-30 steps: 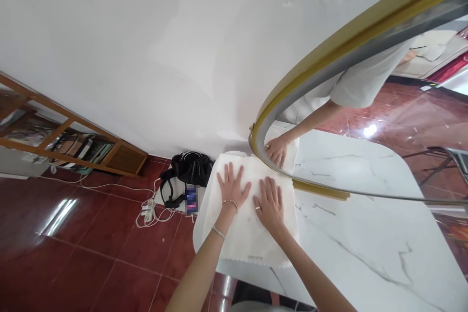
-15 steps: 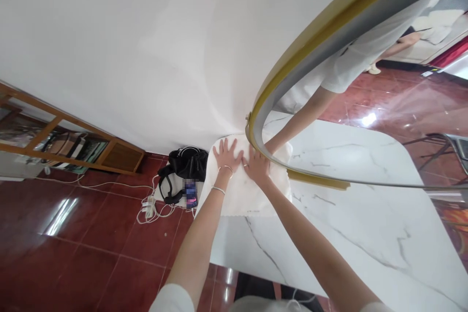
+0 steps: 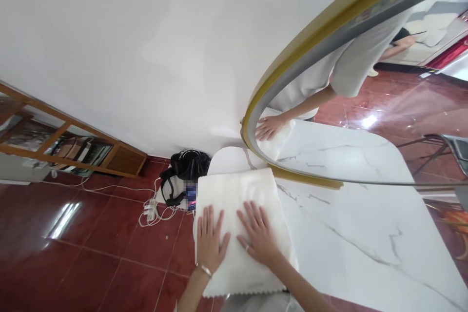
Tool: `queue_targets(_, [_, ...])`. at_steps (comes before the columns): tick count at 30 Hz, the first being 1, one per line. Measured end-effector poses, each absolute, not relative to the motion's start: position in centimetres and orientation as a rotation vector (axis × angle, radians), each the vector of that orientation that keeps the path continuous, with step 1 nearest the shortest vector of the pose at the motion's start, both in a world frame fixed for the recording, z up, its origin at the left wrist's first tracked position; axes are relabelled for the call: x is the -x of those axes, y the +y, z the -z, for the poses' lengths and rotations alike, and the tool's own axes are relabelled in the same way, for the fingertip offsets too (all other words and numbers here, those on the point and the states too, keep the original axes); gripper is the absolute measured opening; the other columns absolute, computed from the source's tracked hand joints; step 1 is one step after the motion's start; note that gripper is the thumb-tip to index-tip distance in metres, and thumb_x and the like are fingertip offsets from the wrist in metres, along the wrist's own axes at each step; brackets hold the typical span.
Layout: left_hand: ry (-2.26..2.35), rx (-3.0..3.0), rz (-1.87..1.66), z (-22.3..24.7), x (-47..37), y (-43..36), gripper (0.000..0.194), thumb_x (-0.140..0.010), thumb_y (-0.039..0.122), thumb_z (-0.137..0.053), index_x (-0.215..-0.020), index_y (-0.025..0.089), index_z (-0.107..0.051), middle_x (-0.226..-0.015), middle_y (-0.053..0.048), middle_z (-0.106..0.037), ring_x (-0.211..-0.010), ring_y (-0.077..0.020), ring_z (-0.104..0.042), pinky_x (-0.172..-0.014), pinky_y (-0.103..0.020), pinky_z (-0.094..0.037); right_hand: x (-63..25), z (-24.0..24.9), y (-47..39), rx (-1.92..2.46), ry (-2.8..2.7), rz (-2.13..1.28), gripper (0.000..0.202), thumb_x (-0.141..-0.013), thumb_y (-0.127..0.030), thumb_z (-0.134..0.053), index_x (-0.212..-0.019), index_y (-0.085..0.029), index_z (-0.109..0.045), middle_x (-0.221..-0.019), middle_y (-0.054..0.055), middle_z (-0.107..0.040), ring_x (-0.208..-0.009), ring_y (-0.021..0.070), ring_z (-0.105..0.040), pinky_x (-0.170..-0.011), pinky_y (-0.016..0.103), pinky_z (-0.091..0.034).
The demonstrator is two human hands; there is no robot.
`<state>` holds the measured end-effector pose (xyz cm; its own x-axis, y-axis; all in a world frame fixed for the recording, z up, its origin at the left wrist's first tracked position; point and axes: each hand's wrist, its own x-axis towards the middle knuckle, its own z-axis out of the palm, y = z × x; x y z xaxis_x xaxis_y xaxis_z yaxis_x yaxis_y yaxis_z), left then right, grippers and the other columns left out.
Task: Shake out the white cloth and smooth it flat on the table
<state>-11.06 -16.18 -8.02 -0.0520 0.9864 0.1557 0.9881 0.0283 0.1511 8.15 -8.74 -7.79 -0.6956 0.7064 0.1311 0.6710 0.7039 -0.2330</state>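
A white cloth [image 3: 237, 190] with a scalloped edge lies spread flat on the left end of the marbled white table [image 3: 340, 248], its near edge close to my body. My left hand [image 3: 210, 241] rests palm down on the cloth's left side, fingers spread, a bracelet at the wrist. To its right, my right hand [image 3: 259, 239] also presses flat on the cloth with fingers apart and a ring on one finger. Both hands are open and grip nothing.
A large gold-framed mirror [image 3: 292, 173] stands at the table's back against the white wall [image 3: 127, 48]. On the red tiled floor at left are a black bag [image 3: 190, 165], white cables [image 3: 161, 217] and a wooden shelf [image 3: 124, 158]. The mirror reflects a chair and a person.
Both hands have moved toward my body from near the wall, and the cloth has slid along with them. Bare table now shows between the cloth and the wall.
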Motion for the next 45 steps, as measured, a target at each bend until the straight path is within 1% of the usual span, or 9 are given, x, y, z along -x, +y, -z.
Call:
queue_targets(5, [-2.193,2.250,0.372,7.8,7.2,-15.4,0.068,-0.088,0.032,-0.053,-0.150,0.023,-0.027,-0.161,-0.011,-0.006,-0.146,-0.0346,-0.013,-0.116,-0.053,-0.018,-12.8,8.2,-10.9,1.191,-2.701,-0.149,0.066,-0.093,-0.046,-0.045,-0.152,-0.025,-0.023,-0.158,0.010,-0.019,-0.145,0.0324,-0.014,-0.114,0.054,-0.015])
queue_targets(14, [-2.244,2.337,0.397,7.7,8.4,-4.3,0.060,-0.090,0.038,-0.051,-0.146,0.030,-0.034,-0.160,-0.006,-0.017,-0.146,-0.0287,-0.017,-0.117,-0.050,-0.020,-11.0,9.3,-2.3,1.430,-2.601,-0.173,0.061,-0.095,-0.046,-0.041,-0.150,-0.025,-0.026,-0.159,0.011,-0.014,-0.145,0.0334,-0.013,-0.111,0.059,-0.021])
queue_targets(20, [-2.453,2.027,0.347,8.0,14.4,-8.9,0.053,-0.093,0.040,-0.043,-0.144,0.024,-0.040,-0.158,-0.010,-0.020,-0.146,-0.0309,-0.017,-0.116,-0.052,-0.024,-3.5,9.0,-3.9,1.201,-2.674,-0.261,0.060,-0.097,-0.044,-0.038,-0.151,-0.023,-0.023,-0.158,0.013,-0.013,-0.146,0.0343,-0.006,-0.113,0.062,-0.012])
queue_targets(23, [-2.524,1.880,0.399,8.4,14.6,-12.5,0.053,-0.094,0.039,-0.041,-0.145,0.022,-0.040,-0.159,-0.010,-0.016,-0.146,-0.0332,-0.012,-0.114,-0.053,-0.028,-2.4,9.1,-6.1,1.058,-2.680,-0.262,0.057,-0.098,-0.040,-0.036,-0.151,-0.023,-0.022,-0.159,0.011,-0.014,-0.146,0.0325,-0.007,-0.114,0.060,-0.013])
queue_targets(27, [-2.444,1.842,0.436,9.0,11.1,-15.7,0.053,-0.094,0.034,-0.040,-0.145,0.018,-0.039,-0.159,-0.014,-0.014,-0.147,-0.0341,-0.008,-0.114,-0.057,-0.023,-5.5,9.0,-8.2,0.951,-2.696,-0.241,0.058,-0.098,-0.040,-0.038,-0.151,-0.026,-0.020,-0.158,0.007,-0.015,-0.146,0.0298,-0.011,-0.114,0.058,-0.018])
queue_targets(37, [-2.115,2.379,0.517,9.7,-2.5,-11.7,0.063,-0.089,0.035,-0.051,-0.148,0.028,-0.032,-0.157,-0.012,-0.025,-0.145,-0.0304,-0.022,-0.115,-0.053,-0.025,-20.6,9.7,-10.1,1.386,-2.530,-0.034,0.061,-0.096,-0.039,-0.042,-0.152,-0.030,-0.018,-0.156,0.006,-0.025,-0.143,0.0283,-0.023,-0.112,0.055,-0.025])
queue_targets(41, [-2.323,2.278,0.480,9.2,-5.9,-6.9,0.074,-0.074,0.043,-0.070,-0.141,0.030,-0.043,-0.154,-0.015,-0.032,-0.139,-0.0400,-0.031,-0.107,-0.070,-0.021,-24.3,11.0,-11.1,1.612,-2.320,0.052,0.064,-0.096,-0.039,-0.042,-0.153,-0.032,-0.013,-0.154,0.006,-0.028,-0.141,0.0293,-0.030,-0.109,0.056,-0.030])
queue_targets(43, [-2.561,2.057,0.513,8.4,-6.5,-3.9,0.084,-0.063,0.045,-0.078,-0.138,0.022,-0.047,-0.148,-0.022,-0.039,-0.131,-0.0445,-0.040,-0.099,-0.070,-0.030,-24.9,11.4,-11.3,1.657,-2.263,0.054,0.066,-0.096,-0.040,-0.042,-0.153,-0.033,-0.010,-0.154,0.005,-0.029,-0.140,0.0300,-0.031,-0.108,0.057,-0.032])
queue_targets(45, [-2.650,1.982,0.659,7.4,-6.4,-0.9,0.075,-0.066,0.041,-0.075,-0.132,0.016,-0.050,-0.132,-0.023,-0.055,-0.117,-0.0393,-0.055,-0.091,-0.059,-0.044,-24.8,11.6,-11.4,1.670,-2.236,0.052,0.068,-0.095,-0.039,-0.043,-0.153,-0.033,-0.008,-0.154,0.005,-0.028,-0.140,0.0308,-0.032,-0.107,0.058,-0.033])
